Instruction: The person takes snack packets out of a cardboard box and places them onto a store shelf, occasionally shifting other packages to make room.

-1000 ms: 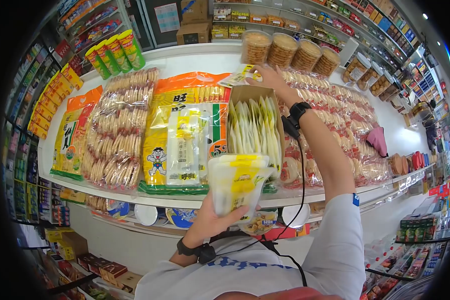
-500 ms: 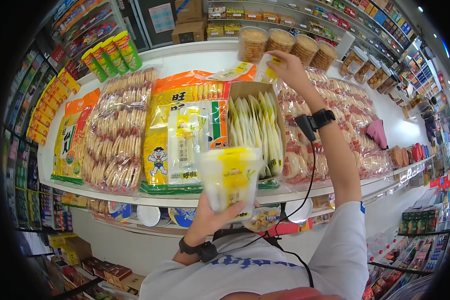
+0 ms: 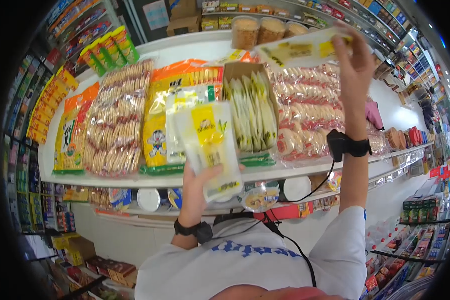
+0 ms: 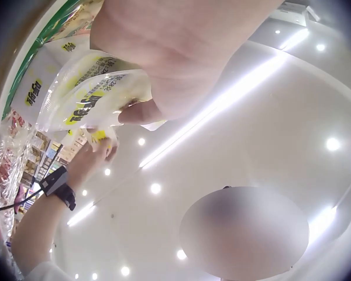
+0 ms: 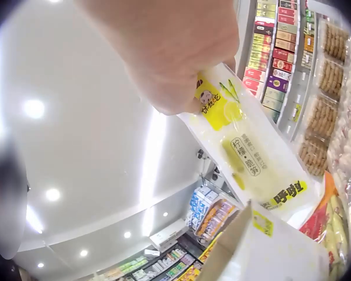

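Note:
My left hand holds a few flat white-and-yellow snack packets in front of the counter edge, thumb across their lower part. In the left wrist view, those packets overlap one another. My right hand is raised over the right of the counter and pinches one similar packet by its end. That packet slants down from the fingers in the right wrist view. Between the hands stands an open cardboard box with several such packets upright inside.
Bagged round crackers lie right of the box. To its left are a yellow-and-orange snack bag and a bag of stacked crackers. Clear tubs and green canisters line the back. A cable hangs from my right wrist.
My right hand has lifted a packet from behind the box and swung it up and rightward. The packets in my left hand have tilted, their tops shifting left.

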Action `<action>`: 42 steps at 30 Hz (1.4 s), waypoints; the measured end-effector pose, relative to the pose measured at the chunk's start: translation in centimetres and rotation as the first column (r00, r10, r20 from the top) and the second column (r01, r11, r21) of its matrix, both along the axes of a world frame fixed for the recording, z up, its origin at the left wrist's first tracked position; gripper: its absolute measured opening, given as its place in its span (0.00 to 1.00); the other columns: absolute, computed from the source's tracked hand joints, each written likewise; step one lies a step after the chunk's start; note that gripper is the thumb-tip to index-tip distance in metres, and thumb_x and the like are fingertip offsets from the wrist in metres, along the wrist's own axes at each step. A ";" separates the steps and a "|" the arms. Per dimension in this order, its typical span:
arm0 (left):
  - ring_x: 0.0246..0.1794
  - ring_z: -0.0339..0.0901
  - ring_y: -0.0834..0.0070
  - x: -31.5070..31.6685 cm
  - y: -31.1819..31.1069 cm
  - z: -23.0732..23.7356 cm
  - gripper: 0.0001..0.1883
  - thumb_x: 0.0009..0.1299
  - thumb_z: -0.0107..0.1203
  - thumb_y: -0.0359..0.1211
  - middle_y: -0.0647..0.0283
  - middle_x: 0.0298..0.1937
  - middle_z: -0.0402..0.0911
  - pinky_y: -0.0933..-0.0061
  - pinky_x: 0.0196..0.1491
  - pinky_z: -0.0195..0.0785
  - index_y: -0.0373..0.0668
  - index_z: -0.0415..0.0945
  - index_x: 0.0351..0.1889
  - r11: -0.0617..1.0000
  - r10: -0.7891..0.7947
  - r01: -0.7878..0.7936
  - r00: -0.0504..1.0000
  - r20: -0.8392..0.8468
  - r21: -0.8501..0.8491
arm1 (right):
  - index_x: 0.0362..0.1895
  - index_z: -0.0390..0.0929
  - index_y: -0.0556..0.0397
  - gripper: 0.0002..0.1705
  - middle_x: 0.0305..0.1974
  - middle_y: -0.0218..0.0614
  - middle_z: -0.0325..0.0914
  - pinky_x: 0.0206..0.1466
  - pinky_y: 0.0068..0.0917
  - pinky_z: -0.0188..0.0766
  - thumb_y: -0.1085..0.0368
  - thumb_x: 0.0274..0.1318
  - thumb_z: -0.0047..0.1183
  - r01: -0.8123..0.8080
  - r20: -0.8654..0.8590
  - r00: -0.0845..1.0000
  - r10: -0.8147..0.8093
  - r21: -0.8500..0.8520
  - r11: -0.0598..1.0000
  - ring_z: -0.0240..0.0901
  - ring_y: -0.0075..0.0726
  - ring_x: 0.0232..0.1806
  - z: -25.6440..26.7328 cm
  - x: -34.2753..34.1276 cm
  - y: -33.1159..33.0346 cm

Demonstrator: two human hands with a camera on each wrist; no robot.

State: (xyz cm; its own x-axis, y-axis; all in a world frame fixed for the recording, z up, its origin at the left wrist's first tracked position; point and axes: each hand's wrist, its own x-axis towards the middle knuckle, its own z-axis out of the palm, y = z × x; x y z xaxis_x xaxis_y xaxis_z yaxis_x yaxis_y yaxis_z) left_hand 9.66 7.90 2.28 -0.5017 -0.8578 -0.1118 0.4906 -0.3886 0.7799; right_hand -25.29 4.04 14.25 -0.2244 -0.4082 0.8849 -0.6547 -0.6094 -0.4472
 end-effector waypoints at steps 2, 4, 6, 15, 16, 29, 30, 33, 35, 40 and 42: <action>0.49 0.86 0.46 0.1 0.2 -0.2 0.33 0.66 0.52 0.24 0.36 0.59 0.80 0.50 0.51 0.83 0.29 0.61 0.72 0.999 -0.032 0.033 0.999 -0.038 0.013 | 0.62 0.79 0.56 0.18 0.60 0.38 0.82 0.63 0.28 0.73 0.66 0.72 0.56 0.007 0.070 0.998 -0.004 -0.039 0.999 0.78 0.28 0.58 0.9 0.8 1.8; 0.51 0.86 0.48 0.2 0.2 -0.3 0.32 0.68 0.51 0.22 0.39 0.59 0.80 0.51 0.54 0.83 0.30 0.60 0.72 0.996 -0.089 0.088 0.991 -0.099 -0.009 | 0.66 0.77 0.58 0.21 0.62 0.39 0.81 0.63 0.27 0.73 0.68 0.72 0.56 -0.115 0.159 0.981 0.112 0.013 0.993 0.78 0.28 0.59 2.3 3.2 4.1; 0.51 0.86 0.47 0.3 0.1 -0.3 0.32 0.68 0.51 0.22 0.39 0.60 0.80 0.52 0.54 0.82 0.31 0.60 0.72 0.992 -0.124 0.126 0.985 -0.117 0.008 | 0.69 0.74 0.59 0.24 0.64 0.39 0.79 0.61 0.27 0.75 0.68 0.72 0.55 -0.221 0.181 0.964 0.194 0.139 0.965 0.78 0.27 0.59 2.9 5.4 5.4; 0.66 0.79 0.61 0.6 -0.1 -3.3 0.29 0.75 0.51 0.29 0.50 0.65 0.77 0.59 0.65 0.76 0.38 0.60 0.75 0.930 -0.127 0.239 0.922 -0.365 0.281 | 0.60 0.82 0.54 0.21 0.54 0.36 0.85 0.57 0.30 0.75 0.63 0.66 0.62 -0.168 -0.235 0.898 0.372 0.598 0.784 0.80 0.32 0.50 -2.0 13.5 1.7; 0.66 0.79 0.61 0.4 -0.1 -2.2 0.29 0.77 0.52 0.31 0.50 0.65 0.77 0.59 0.65 0.76 0.38 0.59 0.75 0.918 -0.112 0.256 0.899 -0.424 0.302 | 0.60 0.82 0.54 0.21 0.54 0.38 0.85 0.58 0.31 0.74 0.62 0.65 0.62 -0.164 -0.274 0.884 0.378 0.576 0.801 0.80 0.34 0.51 -2.6 13.8 1.0; 0.55 0.85 0.56 1.4 -0.6 -0.6 0.25 0.78 0.55 0.27 0.50 0.62 0.80 0.57 0.57 0.83 0.34 0.63 0.72 0.988 -0.058 0.075 0.990 -0.127 0.135 | 0.64 0.75 0.60 0.28 0.50 0.40 0.85 0.56 0.30 0.76 0.50 0.74 0.54 -0.332 0.090 0.932 0.351 0.599 0.729 0.82 0.34 0.49 -2.6 11.3 -7.4; 0.55 0.85 0.56 1.5 -0.7 -0.6 0.25 0.78 0.54 0.27 0.50 0.62 0.80 0.57 0.57 0.83 0.34 0.63 0.72 0.988 -0.054 0.071 0.990 -0.131 0.135 | 0.62 0.75 0.63 0.29 0.49 0.41 0.85 0.55 0.30 0.77 0.49 0.74 0.53 -0.379 0.176 0.924 0.339 0.530 0.759 0.83 0.35 0.48 -3.0 9.4 -9.4; 0.55 0.86 0.56 1.8 -1.1 -1.2 0.26 0.77 0.55 0.27 0.49 0.62 0.80 0.57 0.55 0.83 0.35 0.64 0.72 0.991 -0.034 0.052 0.990 -0.140 0.127 | 0.65 0.75 0.56 0.27 0.56 0.41 0.82 0.61 0.32 0.75 0.48 0.79 0.46 -0.419 0.348 0.904 0.247 0.617 0.666 0.81 0.34 0.56 -3.9 3.9 -13.5; 0.55 0.85 0.58 2.0 -1.2 -1.2 0.27 0.77 0.57 0.28 0.50 0.62 0.80 0.58 0.56 0.83 0.35 0.63 0.72 0.993 -0.055 0.064 0.995 -0.085 0.101 | 0.63 0.76 0.56 0.27 0.57 0.41 0.82 0.64 0.33 0.74 0.47 0.79 0.45 -0.518 0.454 0.851 0.265 0.636 0.572 0.80 0.36 0.58 -6.2 0.8 -16.5; 0.54 0.86 0.54 1.8 -1.2 -2.5 0.28 0.76 0.55 0.27 0.48 0.61 0.80 0.56 0.54 0.84 0.35 0.61 0.73 0.999 -0.050 0.050 0.997 0.050 -0.002 | 0.67 0.73 0.63 0.43 0.69 0.45 0.73 0.78 0.42 0.60 0.34 0.79 0.30 -0.411 0.328 0.904 0.273 0.841 0.351 0.64 0.43 0.75 -10.4 -0.8 -18.4; 0.55 0.86 0.55 1.9 -1.0 -2.5 0.29 0.76 0.56 0.26 0.49 0.62 0.79 0.56 0.55 0.84 0.35 0.60 0.74 0.998 -0.054 0.053 0.997 0.047 0.021 | 0.74 0.67 0.61 0.50 0.76 0.40 0.66 0.81 0.40 0.53 0.28 0.76 0.24 -0.444 0.353 0.869 0.347 0.865 0.234 0.54 0.40 0.81 -11.2 -0.2 -18.6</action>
